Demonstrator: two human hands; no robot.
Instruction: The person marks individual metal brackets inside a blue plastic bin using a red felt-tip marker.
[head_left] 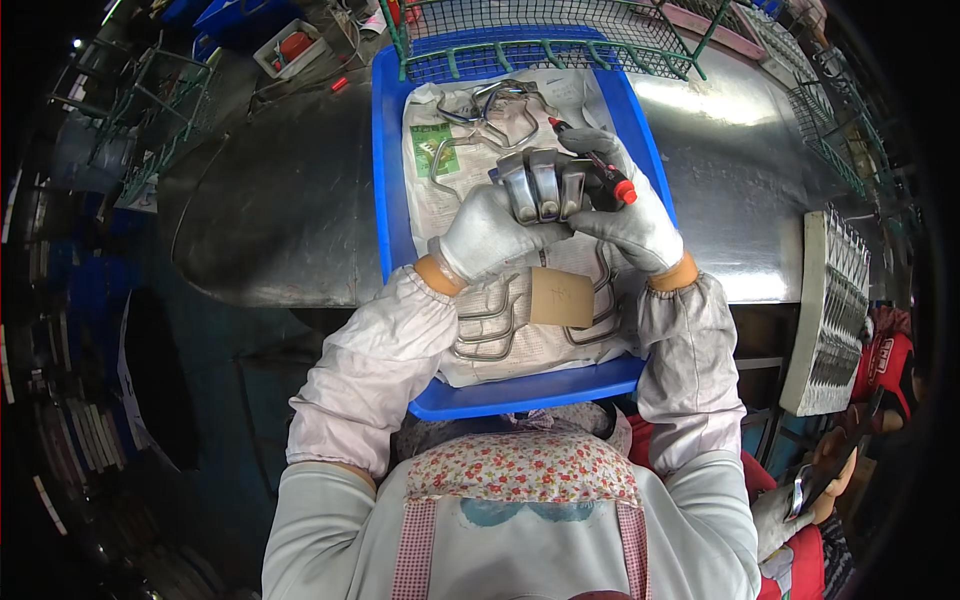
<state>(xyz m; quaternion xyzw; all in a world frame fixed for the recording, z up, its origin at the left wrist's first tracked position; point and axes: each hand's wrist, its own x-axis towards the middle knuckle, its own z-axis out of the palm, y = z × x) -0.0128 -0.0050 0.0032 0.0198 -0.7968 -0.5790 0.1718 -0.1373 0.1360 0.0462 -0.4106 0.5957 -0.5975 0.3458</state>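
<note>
Fingers of our left hand [487, 236] close on metal pieces [543, 186] over the blue tray [530, 401], and of our right hand [640, 220] on a marker [603, 168]; this bunch looks unfinished, while for bent rods [484, 340] near and far we cannot tell.

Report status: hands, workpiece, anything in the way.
Left hand grips metal parts. Right hand holds marker. Nothing visibly blocking; cardboard piece lies in blue tray.

Glare whitens the steel tabletop [730, 180] at right, while dim, fisheye-bent edges ring a brighter centre.
</note>
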